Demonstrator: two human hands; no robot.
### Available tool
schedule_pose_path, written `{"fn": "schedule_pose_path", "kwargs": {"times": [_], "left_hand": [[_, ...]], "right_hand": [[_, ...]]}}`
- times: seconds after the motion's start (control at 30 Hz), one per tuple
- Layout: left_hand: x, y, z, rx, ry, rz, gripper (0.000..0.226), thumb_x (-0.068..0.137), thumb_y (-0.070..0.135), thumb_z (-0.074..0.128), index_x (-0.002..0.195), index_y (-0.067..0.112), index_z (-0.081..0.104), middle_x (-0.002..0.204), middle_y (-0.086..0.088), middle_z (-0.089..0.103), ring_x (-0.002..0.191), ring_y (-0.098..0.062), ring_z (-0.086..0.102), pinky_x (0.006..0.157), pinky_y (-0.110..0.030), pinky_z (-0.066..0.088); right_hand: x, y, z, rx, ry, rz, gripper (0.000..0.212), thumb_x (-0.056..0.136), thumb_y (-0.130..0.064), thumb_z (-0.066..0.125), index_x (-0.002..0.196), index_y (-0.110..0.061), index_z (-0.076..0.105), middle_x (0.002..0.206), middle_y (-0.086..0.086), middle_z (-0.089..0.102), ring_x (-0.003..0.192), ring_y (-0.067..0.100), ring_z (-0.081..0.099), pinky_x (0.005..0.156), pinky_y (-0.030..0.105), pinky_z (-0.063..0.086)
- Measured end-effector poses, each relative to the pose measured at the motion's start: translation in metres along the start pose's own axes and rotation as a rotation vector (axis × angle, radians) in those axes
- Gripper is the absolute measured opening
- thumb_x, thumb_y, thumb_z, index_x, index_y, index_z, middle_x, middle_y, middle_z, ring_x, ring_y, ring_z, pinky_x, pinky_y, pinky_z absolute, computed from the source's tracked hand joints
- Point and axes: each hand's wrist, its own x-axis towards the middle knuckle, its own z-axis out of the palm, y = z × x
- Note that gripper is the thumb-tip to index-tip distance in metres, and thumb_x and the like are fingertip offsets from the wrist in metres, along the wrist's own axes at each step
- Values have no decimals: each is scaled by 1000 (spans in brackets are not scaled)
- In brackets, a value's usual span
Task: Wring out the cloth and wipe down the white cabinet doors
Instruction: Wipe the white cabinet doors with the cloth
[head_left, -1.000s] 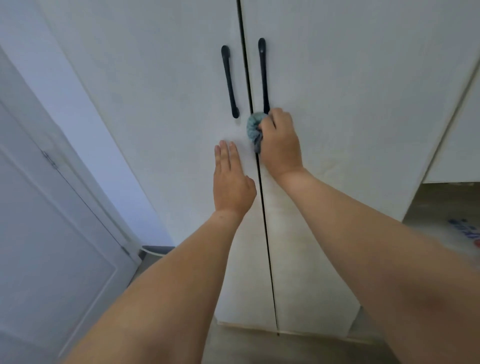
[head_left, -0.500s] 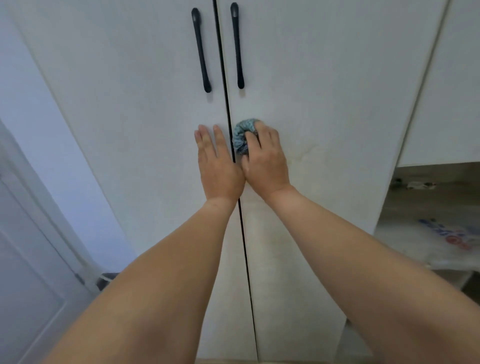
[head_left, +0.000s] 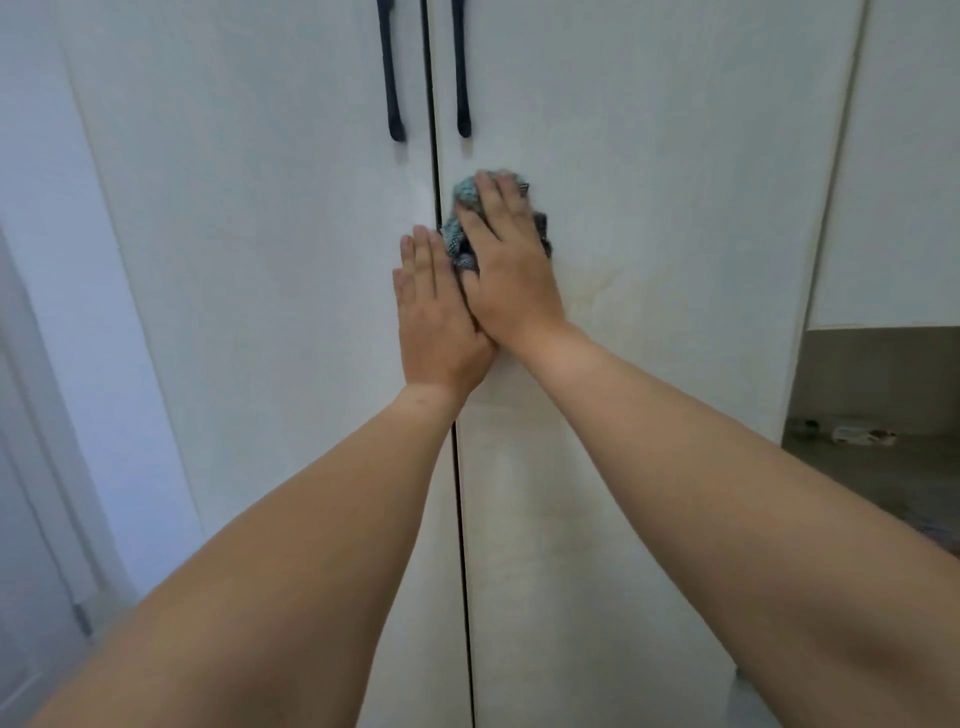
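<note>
The right hand lies on a bunched teal-and-grey woven cloth and pushes it against the right white cabinet door, just right of the dark vertical gap between the 2 doors. Its fingers reach up over the wad and bend a little over its bulk; the cloth shows above the fingertips, at the left of the knuckles and as a dark edge at the right of the hand. Whether the thumb tucks under the cloth cannot be told, since the other hand covers that side.

The left hand is flat on the left white cabinet door, fingers straight and pressed together, pointing up. It sits right at the gap, its inner edge touching the right hand and overlapping the base of that thumb. Both bare forearms stretch up from the lower corners and meet at the wrists.

Above the hands hang 2 slim black bar handles, 1 on each door: the left black handle and the right black handle, both cut off by the top edge. The cloth is below the right one and apart from it.

A faint yellowish stain marks the right door just beside the right wrist. Farther right, a narrower white cabinet panel ends above an open grey-brown recess holding small blurred objects. A pale blue-white wall fills the left.
</note>
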Motion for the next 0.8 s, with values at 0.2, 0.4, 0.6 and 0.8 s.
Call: {"fn": "schedule_pose_path", "kwargs": {"times": [0.2, 0.4, 0.6, 0.8], "left_hand": [[-2, 7, 2, 83, -59, -14, 91, 85, 33, 48, 158, 3, 3, 166, -18, 1, 154, -32, -5, 125, -48, 1], [1, 14, 7, 58, -35, -77, 112, 84, 68, 51, 158, 4, -5, 167, -16, -3, 154, -30, -8, 124, -49, -1], [-4, 13, 11, 154, -29, -54, 119, 83, 76, 49, 157, -1, -5, 166, -19, -4, 154, -33, -8, 124, -53, 1], [-3, 19, 14, 223, -37, -66, 123, 81, 82, 44, 156, -2, -5, 165, -21, -6, 153, -34, -9, 124, -52, 1]], "right_hand": [[-38, 89, -46, -218, 169, 129, 37, 96, -19, 42, 124, -7, 64, 151, 12, 42, 143, 33, 32, 112, 49, 33], [-17, 36, -36, -57, -18, 115, 45, 94, -7, 48, 138, -10, 53, 160, 5, 24, 150, 26, 12, 120, 30, 12], [-71, 149, -101, -250, 152, 275, 49, 96, -4, 44, 145, -9, 44, 160, 11, 22, 149, 30, 14, 122, 37, 13], [-61, 94, -66, -208, 102, 232, 56, 93, -2, 42, 149, -11, 37, 163, 9, 14, 150, 29, 5, 121, 36, 4]]}}
